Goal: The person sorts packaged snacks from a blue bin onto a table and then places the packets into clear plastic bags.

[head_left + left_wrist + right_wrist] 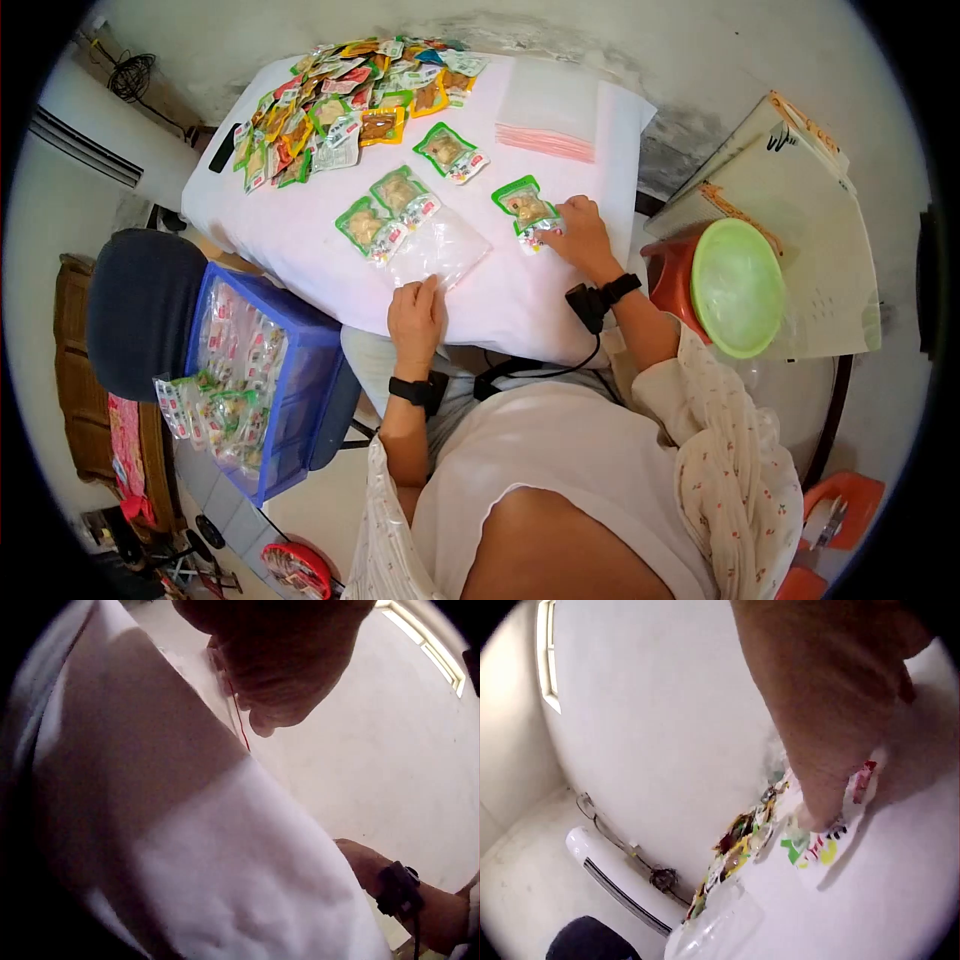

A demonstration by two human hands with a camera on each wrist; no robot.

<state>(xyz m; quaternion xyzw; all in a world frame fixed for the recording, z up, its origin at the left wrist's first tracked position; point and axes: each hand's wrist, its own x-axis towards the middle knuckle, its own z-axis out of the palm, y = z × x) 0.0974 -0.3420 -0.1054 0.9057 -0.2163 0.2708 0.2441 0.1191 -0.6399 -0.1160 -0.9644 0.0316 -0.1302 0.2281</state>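
At the near edge of the table, my left hand [415, 322] pinches the edge of a clear plastic bag [445, 245]. The bag's red edge line shows beside the fingers in the left wrist view. Two green-edged snack packets [362, 226] with pale contents lie side by side at the bag's far end. To the right, my right hand [583, 238] holds the near end of another green-edged snack packet [524, 204], its printed end [832, 844] showing under the fingers in the right wrist view. One more such packet [447, 150] lies farther back, apart from both hands.
A heap of mixed snack packets [350, 95] covers the table's back left. Flat clear bags with red edges [545, 105] are stacked at the back right. A blue crate [315, 380] of filled bags stands left, and a green basin [738, 290] stands right of the table.
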